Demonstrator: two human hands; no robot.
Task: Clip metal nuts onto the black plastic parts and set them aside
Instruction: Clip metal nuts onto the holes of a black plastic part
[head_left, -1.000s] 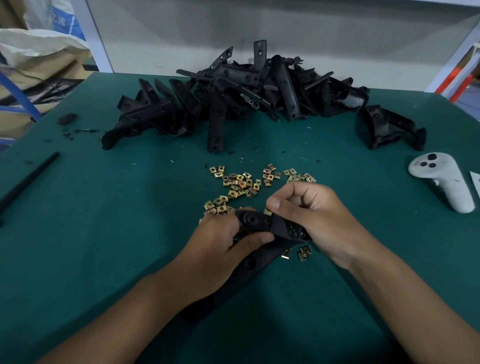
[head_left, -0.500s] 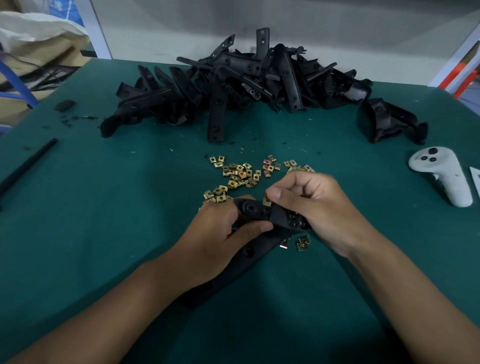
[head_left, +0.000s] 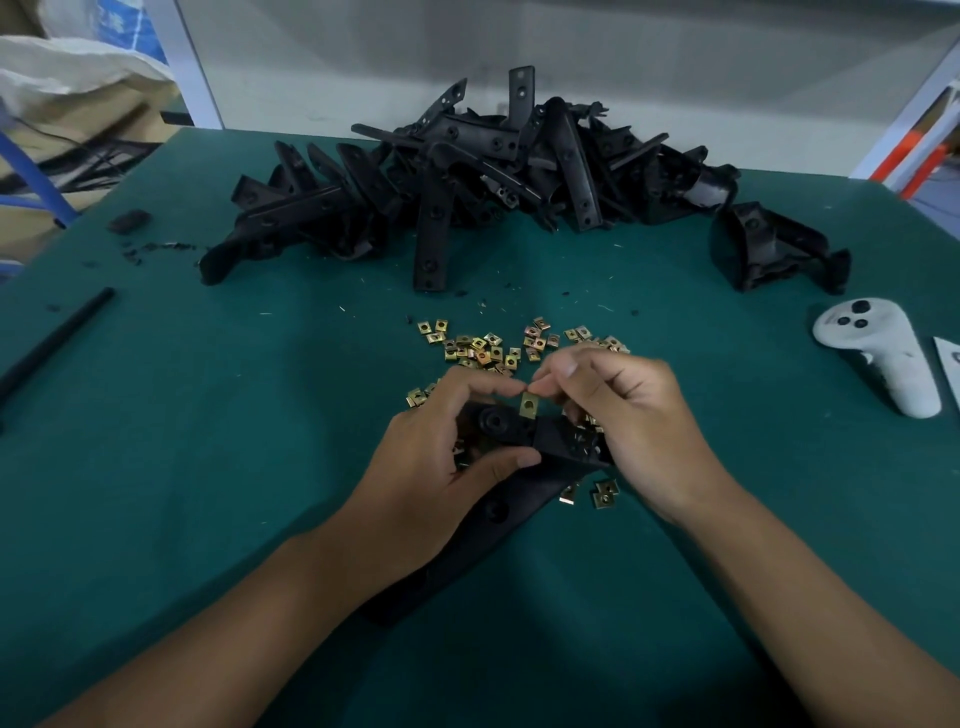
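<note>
At frame centre, the left hand (head_left: 447, 457) gripped a black part (head_left: 524, 467); the right hand (head_left: 631, 415) fingers pinched a nut (head_left: 528, 406) upright on its upper edge.

no legible text, labels, brand marks or numbers anywhere in view, blue marks on the white sack (head_left: 78, 67) far beyond the fingers too blurred to read
</note>
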